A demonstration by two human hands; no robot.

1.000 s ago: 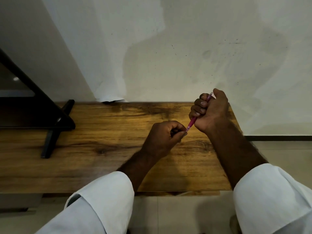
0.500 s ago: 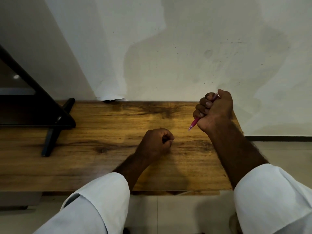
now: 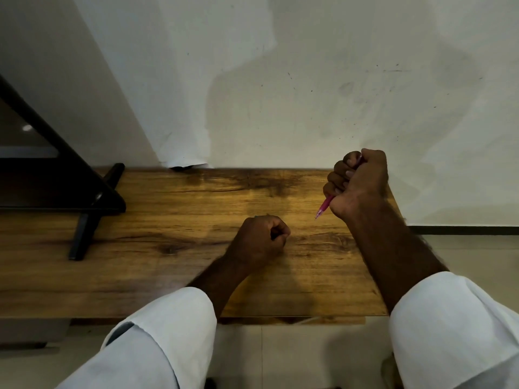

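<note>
White wall (image 3: 309,66) filled the upper half, scuffed and speckled, with shadow across it. A wooden table (image 3: 168,209) with brown grain ran from 9 to 3 o'clock across the middle, its back edge against the wall. Pale floor tile (image 3: 295,355) showed at 6 o'clock below the near edge of the table. A black stand (image 3: 56,181) sat at 9 o'clock, with its slanted bar rising to 10 o'clock and one foot on the tabletop. A white left sleeve (image 3: 157,341) came in from 7 o'clock and a white right sleeve (image 3: 455,327) from 4 o'clock, both pushed back off bare forearms. The right hand (image 3: 358,183) was at 3 o'clock, raised over the far right corner of the table, its fingers wrapped in a fist round a pink pen (image 3: 324,205). The pen's barrel ran through the fist, its top end peeked out by the thumb at 1 o'clock and its tip stuck out below, pointing to 7 o'clock. The tip was in the air and not touching the wood. The left hand (image 3: 259,238) was just below centre at 6 o'clock, clenched and resting on the tabletop with its knuckles turned to the right. Nothing was visible inside it. The pen tip was at 1 o'clock from the left hand, near it but apart.
</note>
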